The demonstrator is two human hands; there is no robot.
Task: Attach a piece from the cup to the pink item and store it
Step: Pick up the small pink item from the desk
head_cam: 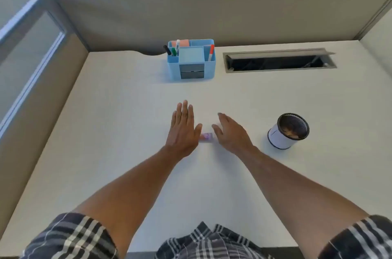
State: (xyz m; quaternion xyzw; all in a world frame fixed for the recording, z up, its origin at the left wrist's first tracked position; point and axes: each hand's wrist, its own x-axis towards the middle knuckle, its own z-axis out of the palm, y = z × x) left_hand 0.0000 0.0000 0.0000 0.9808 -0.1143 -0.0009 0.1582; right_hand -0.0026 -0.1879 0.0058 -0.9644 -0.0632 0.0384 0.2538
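A small pink item (206, 137) lies flat on the white desk (127, 110), between my two hands. My left hand (182, 129) hovers just left of it, palm down with fingers spread, thumb close to the item. My right hand (230, 131) is just right of it, open, fingers pointing away from me. Neither hand holds anything. A white cup with a black mesh rim (287, 131) stands to the right of my right hand; small brownish pieces show inside it.
A blue desk organizer (191, 59) with markers, pink notes and small grey drawers stands at the back of the desk. An open cable slot (277, 60) lies to its right. Grey partition walls enclose the desk on the far and left sides.
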